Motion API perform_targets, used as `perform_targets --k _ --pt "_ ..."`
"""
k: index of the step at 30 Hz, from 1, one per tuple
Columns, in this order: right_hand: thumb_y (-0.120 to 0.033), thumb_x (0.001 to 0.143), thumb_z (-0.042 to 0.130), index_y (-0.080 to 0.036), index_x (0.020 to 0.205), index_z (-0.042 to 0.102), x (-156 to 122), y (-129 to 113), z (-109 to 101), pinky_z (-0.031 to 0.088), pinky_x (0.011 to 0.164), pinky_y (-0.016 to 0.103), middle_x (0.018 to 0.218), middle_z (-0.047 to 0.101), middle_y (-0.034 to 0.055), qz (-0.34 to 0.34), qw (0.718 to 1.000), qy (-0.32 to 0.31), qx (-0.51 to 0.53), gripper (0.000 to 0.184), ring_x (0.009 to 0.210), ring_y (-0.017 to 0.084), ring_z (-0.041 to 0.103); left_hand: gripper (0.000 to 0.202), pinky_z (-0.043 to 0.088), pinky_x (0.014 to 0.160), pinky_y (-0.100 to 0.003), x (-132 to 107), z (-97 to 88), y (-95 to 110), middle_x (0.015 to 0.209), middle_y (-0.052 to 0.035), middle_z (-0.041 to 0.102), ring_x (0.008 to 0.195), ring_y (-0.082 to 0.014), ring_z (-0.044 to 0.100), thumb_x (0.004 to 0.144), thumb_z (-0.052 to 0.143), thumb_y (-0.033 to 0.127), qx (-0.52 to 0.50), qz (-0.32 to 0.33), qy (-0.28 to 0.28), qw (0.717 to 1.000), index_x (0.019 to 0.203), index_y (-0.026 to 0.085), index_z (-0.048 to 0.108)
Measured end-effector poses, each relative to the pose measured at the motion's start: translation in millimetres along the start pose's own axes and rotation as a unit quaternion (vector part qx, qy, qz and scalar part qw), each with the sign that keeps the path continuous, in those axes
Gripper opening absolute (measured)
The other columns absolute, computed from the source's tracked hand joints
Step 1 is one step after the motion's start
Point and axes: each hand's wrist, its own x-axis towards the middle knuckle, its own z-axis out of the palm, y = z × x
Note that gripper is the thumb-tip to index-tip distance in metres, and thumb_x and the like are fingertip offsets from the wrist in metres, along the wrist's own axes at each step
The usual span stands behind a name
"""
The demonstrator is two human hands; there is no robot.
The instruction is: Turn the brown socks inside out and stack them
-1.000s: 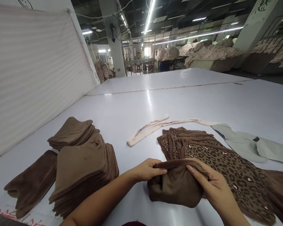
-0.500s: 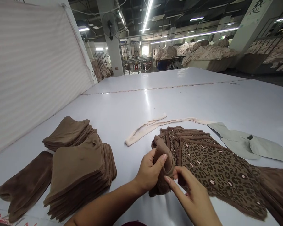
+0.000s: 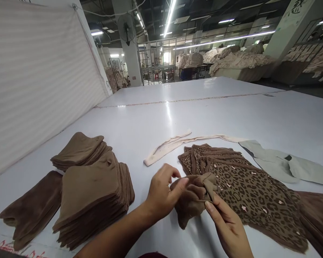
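Note:
A small plain brown fabric piece [image 3: 192, 200] is bunched up just above the white table [image 3: 204, 107], in front of me. My left hand [image 3: 161, 193] pinches its left edge between thumb and fingers. My right hand [image 3: 227, 225] grips its right side from below, thumb on the cloth. Directly behind the piece lies a fanned pile of leopard-print fabric pieces [image 3: 247, 190].
Two stacks of tan fabric pieces [image 3: 94, 193] sit at the left, with a darker brown piece [image 3: 32, 209] beside them. A cream strip [image 3: 177, 143] and grey-green pieces [image 3: 280, 163] lie further back. A white striped sheet [image 3: 34, 79] hangs at the left.
The brown piece was held flat and wide, then crumpled up between both hands; now it is bunched lower, with my left fingers shifted to its edge and my right hand under it.

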Motion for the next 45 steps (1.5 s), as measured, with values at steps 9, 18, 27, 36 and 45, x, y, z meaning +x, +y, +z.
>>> perform_targets --k 9,18,27,36,45 --pt "-0.031 0.088 0.05 -0.023 0.068 0.051 -6.8 11.8 -1.9 0.04 0.068 0.027 0.067 0.045 -0.0007 -0.121 0.986 0.024 -0.11 0.022 0.068 0.017 0.045 0.031 0.04 0.068 -0.026 4.2 21.0 3.6 0.062 -0.0019 0.056 0.064 -0.0135 0.052 0.07 0.067 0.042 -0.52 -0.198 -0.112 0.823 0.068 0.012 0.061" --pt "-0.038 0.083 0.056 -0.024 0.087 0.059 3.2 -0.4 -20.3 0.044 0.067 0.024 0.082 0.058 0.0017 -0.043 0.982 -0.004 -0.184 0.015 0.075 0.018 0.054 0.04 0.039 0.062 -0.022 4.2 19.5 -2.3 0.059 0.0005 0.055 0.059 -0.0095 0.049 0.075 0.063 0.051 -0.45 -0.189 -0.081 0.869 0.069 0.011 0.057" --pt "-0.035 0.092 0.043 -0.022 0.075 0.055 25.4 -20.9 -10.5 0.043 0.071 0.026 0.078 0.055 0.0019 -0.056 0.97 -0.172 -0.163 0.024 0.077 0.017 0.054 0.033 0.039 0.071 -0.028 3.9 10.2 -1.3 0.074 -0.0008 0.048 0.071 -0.0142 0.045 0.081 0.054 0.049 -0.194 -0.021 -0.029 0.98 0.077 0.017 0.051" --pt "-0.03 0.093 0.041 -0.024 0.08 0.055 19.9 -18.5 -9.5 0.041 0.078 0.029 0.087 0.054 0.0038 -0.098 0.977 -0.148 -0.12 0.02 0.087 0.019 0.052 0.025 0.039 0.067 -0.028 4.5 -5.0 -6.2 0.072 -0.0012 0.051 0.068 -0.0137 0.046 0.08 0.058 0.041 -0.177 -0.011 -0.273 0.946 0.081 0.016 0.054" --pt "-0.025 0.093 0.04 -0.023 0.069 0.045 17.7 -15.2 -23.0 0.039 0.065 0.028 0.071 0.05 0.0001 -0.154 0.951 -0.164 -0.212 0.025 0.07 0.016 0.049 0.033 0.033 0.061 -0.023 6.3 -1.9 -10.3 0.067 0.0023 0.041 0.061 -0.0094 0.036 0.084 0.053 0.047 -0.391 -0.043 -0.177 0.902 0.075 0.015 0.048"
